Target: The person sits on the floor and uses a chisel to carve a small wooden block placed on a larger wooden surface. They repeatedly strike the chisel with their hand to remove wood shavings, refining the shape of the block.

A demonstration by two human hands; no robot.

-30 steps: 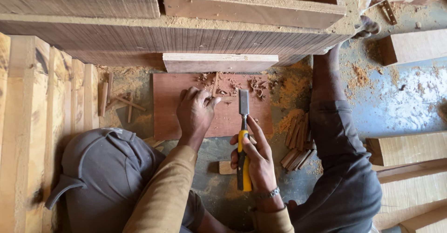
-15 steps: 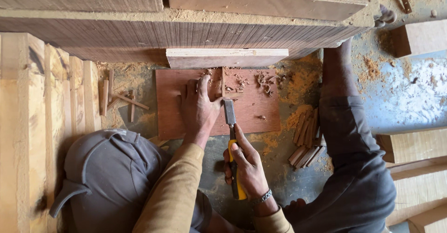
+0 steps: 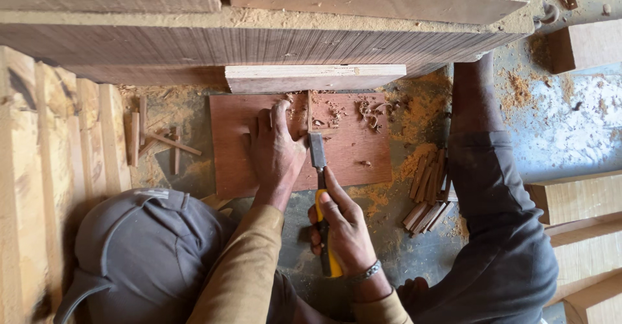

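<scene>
My left hand lies on a reddish wooden board on the floor, fingers spread, its thumb side pinning a thin upright wood strip. My right hand grips a chisel with a yellow handle. The chisel's steel blade points away from me and meets the near end of the strip, right beside my left hand. Curled shavings lie on the board's far right part.
A pale plank butts the board's far edge under a long dusty timber beam. Short wood sticks are piled to the right beside a dark-trousered leg. More sticks lie left, near stacked planks.
My right hand has brought the chisel left and forward, from beside the left hand to the strip. My left hand has slid further onto the board.
</scene>
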